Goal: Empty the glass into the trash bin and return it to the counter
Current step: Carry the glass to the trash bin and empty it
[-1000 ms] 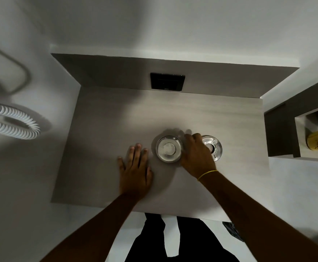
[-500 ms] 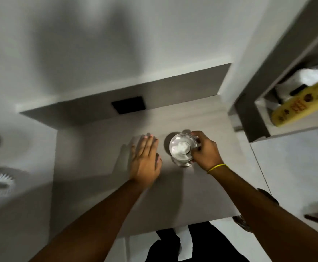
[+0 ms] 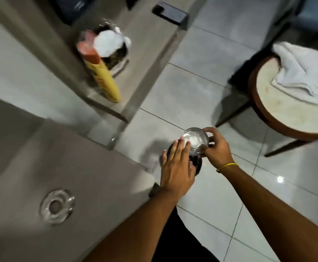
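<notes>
A clear glass [image 3: 195, 141] with something white inside is held upright over the tiled floor, just past the counter's corner. My right hand [image 3: 215, 149] is wrapped around its right side. My left hand [image 3: 177, 167] is flat with fingers extended, its fingertips touching the glass's left rim. The grey counter [image 3: 69, 167] lies at the lower left. The trash bin [image 3: 116, 53], with a clear liner and white paper on top, stands on a low shelf at the upper left, well away from the glass.
A yellow spray can [image 3: 107, 82] leans in front of the bin. A second clear glass piece [image 3: 57, 206] sits on the counter. A round stool [image 3: 286, 114] with a white towel [image 3: 303, 72] stands at right. A dark phone [image 3: 170, 13] lies on the shelf's far end.
The glass has been lifted off the counter and carried right, out over the floor. My left hand left the counter and came up to the glass. The view swung right toward the bin.
</notes>
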Demonstrator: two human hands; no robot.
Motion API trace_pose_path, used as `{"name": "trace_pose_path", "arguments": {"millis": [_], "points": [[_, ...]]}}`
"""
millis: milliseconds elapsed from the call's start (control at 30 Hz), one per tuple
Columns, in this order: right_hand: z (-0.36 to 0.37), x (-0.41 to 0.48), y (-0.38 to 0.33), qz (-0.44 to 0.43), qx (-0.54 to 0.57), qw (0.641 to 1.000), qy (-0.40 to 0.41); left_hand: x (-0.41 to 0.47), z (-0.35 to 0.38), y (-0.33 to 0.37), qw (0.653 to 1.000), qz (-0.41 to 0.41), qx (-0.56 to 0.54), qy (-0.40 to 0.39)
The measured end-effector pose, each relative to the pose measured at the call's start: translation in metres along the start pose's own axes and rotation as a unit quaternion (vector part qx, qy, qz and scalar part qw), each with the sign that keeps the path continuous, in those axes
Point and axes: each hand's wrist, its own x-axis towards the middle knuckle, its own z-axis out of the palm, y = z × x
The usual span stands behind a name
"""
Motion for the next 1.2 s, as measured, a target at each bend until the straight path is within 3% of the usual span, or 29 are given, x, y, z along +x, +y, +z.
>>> {"name": "trace_pose_path", "arguments": {"millis": [167, 233, 433, 700, 833, 1000, 1133, 1200], "points": [[-0.007, 0.030, 0.109, -0.043, -0.104, 0.993, 0.039, -0.008, 0.105, -0.009, 0.998, -0.009, 0.014, -0.064], [0.009, 0.051, 0.153, -0.086, -0.170, 0.982, 0.018, -0.008, 0.145, -0.030, 0.995, -0.017, 0.036, -0.097], [0.078, 0.107, 0.241, -0.249, -0.367, 0.894, -0.067, -0.004, 0.225, -0.088, 0.988, -0.043, 0.073, -0.130], [0.137, 0.141, 0.280, -0.289, -0.499, 0.801, -0.162, -0.030, 0.264, -0.140, 0.983, -0.038, 0.084, -0.159], [0.147, 0.144, 0.285, -0.303, -0.536, 0.770, -0.168, -0.040, 0.263, -0.148, 0.982, -0.053, 0.074, -0.165], [0.159, 0.149, 0.283, -0.338, -0.596, 0.702, -0.193, -0.046, 0.256, -0.154, 0.983, -0.069, 0.062, -0.157], [0.163, 0.151, 0.280, -0.343, -0.583, 0.706, -0.209, -0.047, 0.256, -0.150, 0.985, -0.061, 0.056, -0.149], [0.168, 0.150, 0.279, -0.350, -0.598, 0.687, -0.217, -0.047, 0.260, -0.149, 0.986, -0.059, 0.051, -0.148]]}}
